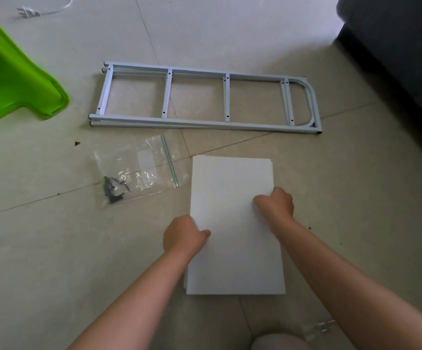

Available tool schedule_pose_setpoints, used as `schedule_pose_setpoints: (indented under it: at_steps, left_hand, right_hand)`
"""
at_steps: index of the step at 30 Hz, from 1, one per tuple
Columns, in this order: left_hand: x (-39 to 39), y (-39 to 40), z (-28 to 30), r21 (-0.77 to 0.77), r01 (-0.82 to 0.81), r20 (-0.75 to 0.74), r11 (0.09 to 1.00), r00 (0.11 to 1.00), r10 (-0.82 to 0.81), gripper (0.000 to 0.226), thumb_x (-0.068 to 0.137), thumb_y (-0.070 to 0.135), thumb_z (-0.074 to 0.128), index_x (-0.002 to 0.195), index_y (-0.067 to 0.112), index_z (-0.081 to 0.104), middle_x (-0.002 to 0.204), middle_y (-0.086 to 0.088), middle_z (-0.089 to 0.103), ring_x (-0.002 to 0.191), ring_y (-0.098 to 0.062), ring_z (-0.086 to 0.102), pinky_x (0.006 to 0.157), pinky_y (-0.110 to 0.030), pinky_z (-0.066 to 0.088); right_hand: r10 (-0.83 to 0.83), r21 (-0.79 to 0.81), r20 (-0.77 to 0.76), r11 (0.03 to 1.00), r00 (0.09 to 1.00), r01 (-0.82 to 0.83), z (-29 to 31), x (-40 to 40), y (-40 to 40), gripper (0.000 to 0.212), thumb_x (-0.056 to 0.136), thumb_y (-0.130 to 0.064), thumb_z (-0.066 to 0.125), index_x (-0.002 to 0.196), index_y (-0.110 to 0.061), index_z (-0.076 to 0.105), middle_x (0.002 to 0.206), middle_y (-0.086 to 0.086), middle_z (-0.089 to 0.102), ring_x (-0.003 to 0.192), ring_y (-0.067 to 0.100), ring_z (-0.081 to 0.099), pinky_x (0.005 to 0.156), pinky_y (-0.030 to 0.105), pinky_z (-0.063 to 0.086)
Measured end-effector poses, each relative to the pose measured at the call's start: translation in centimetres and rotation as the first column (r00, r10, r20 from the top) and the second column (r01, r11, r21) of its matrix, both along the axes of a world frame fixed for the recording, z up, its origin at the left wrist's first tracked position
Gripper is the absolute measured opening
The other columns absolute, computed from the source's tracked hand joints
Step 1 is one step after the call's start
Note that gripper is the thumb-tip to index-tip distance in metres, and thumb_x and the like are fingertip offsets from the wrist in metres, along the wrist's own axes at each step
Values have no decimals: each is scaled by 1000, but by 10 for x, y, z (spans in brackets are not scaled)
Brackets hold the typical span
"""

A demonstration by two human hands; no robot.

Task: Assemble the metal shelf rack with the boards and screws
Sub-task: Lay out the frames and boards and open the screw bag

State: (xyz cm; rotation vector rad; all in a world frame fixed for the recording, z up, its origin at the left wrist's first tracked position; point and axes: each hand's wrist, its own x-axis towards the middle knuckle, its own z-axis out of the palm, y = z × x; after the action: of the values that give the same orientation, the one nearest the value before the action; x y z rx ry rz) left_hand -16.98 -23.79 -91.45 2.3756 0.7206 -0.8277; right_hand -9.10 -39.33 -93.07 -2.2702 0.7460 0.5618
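A stack of white boards (232, 218) is lying on the tiled floor (40, 248) in the lower middle of the frame, its lower layers peeking out only at the near left corner and far right edge. The left hand (183, 236) is gripping the stack's left edge, thumb curling over the top face while the fingers are disappearing beneath, hidden. The right hand (276, 202) is sitting at the right edge with fingers curled onto the top board; whether they are hooking under that edge cannot be told. Above, across the middle of the frame, the pale metal side frames (204, 99) are lying flat, one on the other, the lower one mostly covered. Left of the boards, a clear zip bag (139, 170) is holding dark screws (112, 189) bunched in its lower left corner. A green plastic item (15, 79) is being cut off at the left edge, and a dark piece of furniture (401, 46) at the upper right. Small clear parts (318, 328) at the bottom right are too blurred to identify.
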Motion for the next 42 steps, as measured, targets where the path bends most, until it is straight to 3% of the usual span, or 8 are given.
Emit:
schedule_pose_setpoints:
  at_steps: [8,12,16,26,33,37,40,42]
  left_hand:
    - [33,-98,-5,-214,161,-23,964,985,-170,30,88,11,50,115,-1,56,124,-16,56,116,-30,53,90,-30,43]
    - [45,-140,-1,-288,266,-11,920,960,-281,33,89,7,47,119,-4,55,128,-20,53,120,-31,50,96,-31,41]
    - [51,-162,-6,-304,383,25,872,919,-394,31,92,11,45,117,-3,58,126,-21,56,117,-32,53,94,-33,42]
    - [68,-95,2,307,523,114,795,809,-576,35,90,4,38,123,4,47,127,-15,47,120,-30,44,93,-36,40]
    - [47,11,6,517,408,78,752,853,-516,36,90,6,38,125,6,43,128,-10,45,121,-28,40,92,-34,37]
    - [17,65,10,536,286,92,794,916,-391,34,89,8,41,122,8,46,127,-9,47,122,-26,42,92,-33,38]
    - [-4,101,16,569,213,216,794,893,-394,29,55,7,73,83,4,66,85,-13,65,79,-29,64,61,-31,50]
    - [-18,124,17,590,207,213,781,893,-397,15,46,11,63,60,7,64,60,-9,61,53,-26,61,45,-25,45]
  right_hand:
    - [75,-26,55,997,996,-74,17,42,-105,29,63,-17,58,87,-1,63,84,14,61,77,28,61,68,34,49]
    - [202,-246,-13,948,979,-199,22,49,-143,29,77,-15,64,64,-13,39,92,18,53,83,28,55,67,28,39]
    - [348,-365,-42,867,937,-339,20,47,-166,25,84,-16,59,99,3,52,112,28,52,105,39,51,83,35,40]
    - [624,-485,5,685,781,-544,9,19,-120,46,96,-20,38,141,-10,33,151,16,20,139,30,17,112,36,17]
    - [820,-438,174,560,545,-704,0,19,-6,40,80,-13,49,116,2,59,126,25,54,114,41,51,96,47,41]
    - [909,-386,185,416,372,-824,-2,15,69,46,91,-19,43,136,-9,42,141,10,41,129,27,36,104,34,28]
    - [937,-381,163,348,308,-857,-4,12,119,53,91,-29,46,140,-16,32,145,6,34,131,24,31,106,32,26]
    - [945,-371,145,328,295,-869,-5,8,144,61,90,-30,50,144,-20,24,146,8,29,133,26,28,106,35,27]
